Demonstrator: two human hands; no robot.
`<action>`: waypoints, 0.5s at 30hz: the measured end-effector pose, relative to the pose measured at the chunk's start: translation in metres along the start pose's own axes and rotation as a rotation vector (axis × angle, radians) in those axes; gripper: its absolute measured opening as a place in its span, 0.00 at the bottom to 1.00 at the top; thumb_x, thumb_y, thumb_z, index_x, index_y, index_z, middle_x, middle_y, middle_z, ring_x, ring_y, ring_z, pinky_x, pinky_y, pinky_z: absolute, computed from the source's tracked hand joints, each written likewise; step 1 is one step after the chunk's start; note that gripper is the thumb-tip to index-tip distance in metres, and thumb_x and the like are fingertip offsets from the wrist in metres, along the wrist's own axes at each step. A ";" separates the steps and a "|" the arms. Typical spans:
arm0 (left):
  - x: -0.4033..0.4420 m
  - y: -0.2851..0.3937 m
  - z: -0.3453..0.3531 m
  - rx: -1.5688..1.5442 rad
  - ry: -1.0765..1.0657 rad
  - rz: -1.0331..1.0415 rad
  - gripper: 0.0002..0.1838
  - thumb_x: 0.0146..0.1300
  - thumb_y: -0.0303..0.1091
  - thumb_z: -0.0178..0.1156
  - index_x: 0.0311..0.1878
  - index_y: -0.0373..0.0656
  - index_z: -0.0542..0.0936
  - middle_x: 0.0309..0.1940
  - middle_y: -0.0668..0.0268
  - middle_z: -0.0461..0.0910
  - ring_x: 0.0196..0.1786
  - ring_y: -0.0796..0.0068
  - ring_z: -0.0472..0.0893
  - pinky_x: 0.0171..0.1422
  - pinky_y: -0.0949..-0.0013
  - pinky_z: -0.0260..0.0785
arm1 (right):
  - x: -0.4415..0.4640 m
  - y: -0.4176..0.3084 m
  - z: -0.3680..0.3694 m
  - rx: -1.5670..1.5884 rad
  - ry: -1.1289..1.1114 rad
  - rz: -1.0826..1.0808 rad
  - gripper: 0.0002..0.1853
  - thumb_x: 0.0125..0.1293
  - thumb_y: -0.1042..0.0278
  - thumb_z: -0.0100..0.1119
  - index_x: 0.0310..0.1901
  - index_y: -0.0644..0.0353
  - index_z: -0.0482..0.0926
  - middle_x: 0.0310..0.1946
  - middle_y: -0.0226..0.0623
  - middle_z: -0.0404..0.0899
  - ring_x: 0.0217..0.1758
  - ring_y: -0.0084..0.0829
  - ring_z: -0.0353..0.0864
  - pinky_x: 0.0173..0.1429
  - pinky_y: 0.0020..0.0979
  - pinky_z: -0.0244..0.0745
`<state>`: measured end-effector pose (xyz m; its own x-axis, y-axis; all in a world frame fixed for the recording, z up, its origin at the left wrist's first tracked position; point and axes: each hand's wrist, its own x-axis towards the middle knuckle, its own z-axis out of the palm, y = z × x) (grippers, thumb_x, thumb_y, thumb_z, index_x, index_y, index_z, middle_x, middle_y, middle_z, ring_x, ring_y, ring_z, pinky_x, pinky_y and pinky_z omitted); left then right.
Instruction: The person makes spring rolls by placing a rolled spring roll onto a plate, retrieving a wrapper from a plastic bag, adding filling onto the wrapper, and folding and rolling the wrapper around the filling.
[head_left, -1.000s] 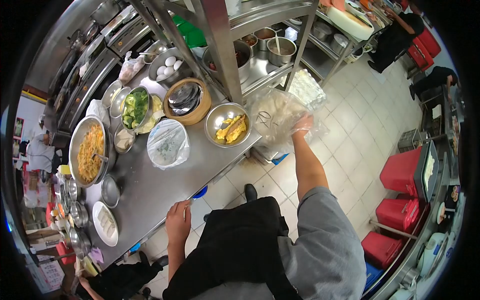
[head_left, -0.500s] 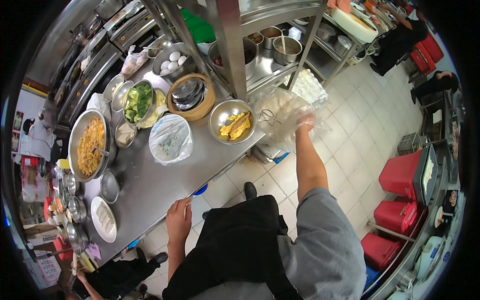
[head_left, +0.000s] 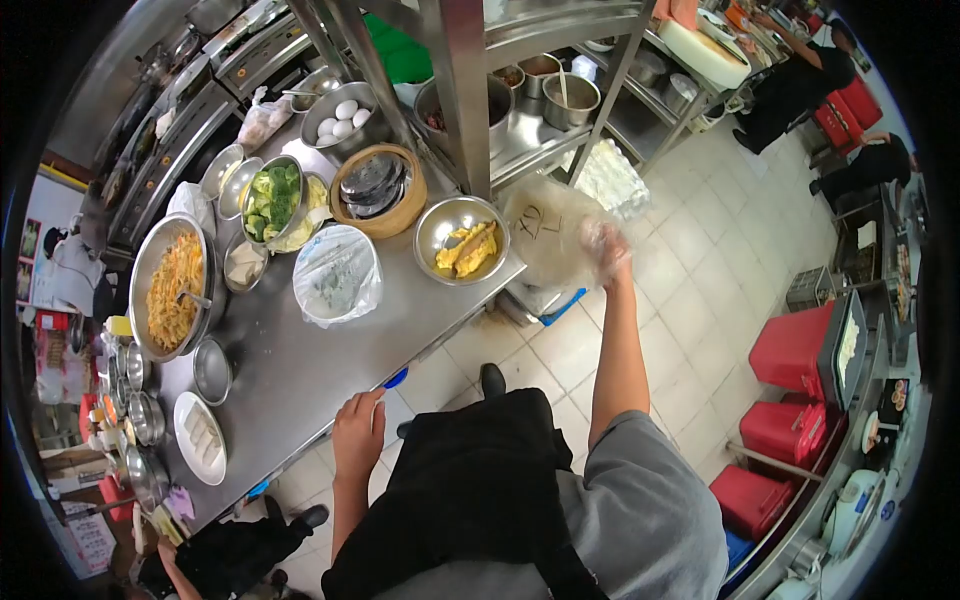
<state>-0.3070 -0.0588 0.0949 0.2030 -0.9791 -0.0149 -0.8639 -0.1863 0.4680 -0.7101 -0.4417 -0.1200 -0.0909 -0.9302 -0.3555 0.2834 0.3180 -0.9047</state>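
My right hand [head_left: 612, 252] reaches forward past the table corner, closed on a clear plastic bag [head_left: 542, 238]. Thin plastic also covers the fingers, and dark marks show on the bag. Close to it, at the table corner, stands a steel bowl [head_left: 432, 262] with yellow, egg-like pieces [head_left: 470, 252] inside. My left hand [head_left: 358, 428] rests at the table's front edge, fingers stretched out and holding nothing. A bowl covered with clear plastic [head_left: 338, 274] is farther in on the table.
The steel table [head_left: 290, 345] also carries a broccoli bowl [head_left: 273, 203], a bamboo steamer [head_left: 412, 215], an egg bowl [head_left: 342, 125], a pan of shredded food [head_left: 175, 290] and an oval plate [head_left: 200, 438]. A shelf post [head_left: 456, 110] rises near the steamer. Another person [head_left: 240, 550] stands lower left.
The bag has shifted and bunched closer to the table corner, turning its dark marks more into view. My right hand has moved slightly down in the view; my left hand stays at the edge.
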 end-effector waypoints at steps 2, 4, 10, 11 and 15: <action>-0.002 -0.001 0.002 -0.007 -0.020 0.019 0.12 0.68 0.29 0.60 0.53 0.44 0.82 0.42 0.57 0.83 0.46 0.51 0.82 0.51 0.53 0.74 | -0.022 -0.005 -0.011 0.033 -0.082 -0.029 0.22 0.78 0.60 0.53 0.65 0.68 0.74 0.57 0.45 0.81 0.57 0.37 0.82 0.62 0.40 0.80; 0.009 -0.002 0.006 -0.008 -0.005 0.044 0.11 0.68 0.29 0.60 0.52 0.44 0.82 0.42 0.58 0.83 0.45 0.51 0.82 0.51 0.53 0.74 | -0.053 -0.036 0.011 0.165 -0.180 -0.060 0.23 0.79 0.60 0.53 0.66 0.67 0.73 0.59 0.44 0.81 0.58 0.37 0.82 0.64 0.41 0.80; 0.011 0.002 0.008 -0.028 -0.031 0.086 0.11 0.68 0.29 0.60 0.52 0.43 0.82 0.41 0.58 0.83 0.45 0.51 0.82 0.51 0.52 0.74 | -0.036 -0.015 -0.016 0.196 -0.024 0.000 0.21 0.79 0.60 0.54 0.65 0.65 0.75 0.59 0.39 0.81 0.56 0.33 0.82 0.64 0.43 0.80; 0.009 0.000 0.010 -0.028 -0.031 0.097 0.11 0.68 0.30 0.60 0.52 0.43 0.82 0.41 0.58 0.83 0.45 0.51 0.82 0.51 0.52 0.74 | -0.037 -0.019 -0.017 0.200 -0.028 -0.004 0.20 0.79 0.60 0.54 0.64 0.64 0.76 0.58 0.38 0.81 0.56 0.33 0.82 0.63 0.42 0.80; 0.006 0.005 0.010 -0.050 -0.031 0.135 0.11 0.68 0.30 0.60 0.52 0.44 0.82 0.42 0.59 0.84 0.45 0.52 0.82 0.51 0.52 0.74 | -0.031 -0.018 -0.039 -0.048 0.139 0.074 0.15 0.76 0.62 0.58 0.57 0.62 0.80 0.48 0.37 0.84 0.50 0.31 0.81 0.54 0.37 0.78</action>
<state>-0.3150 -0.0666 0.0883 0.0715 -0.9971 0.0243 -0.8582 -0.0491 0.5109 -0.7494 -0.4116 -0.1021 -0.2036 -0.8709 -0.4473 0.2489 0.3958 -0.8839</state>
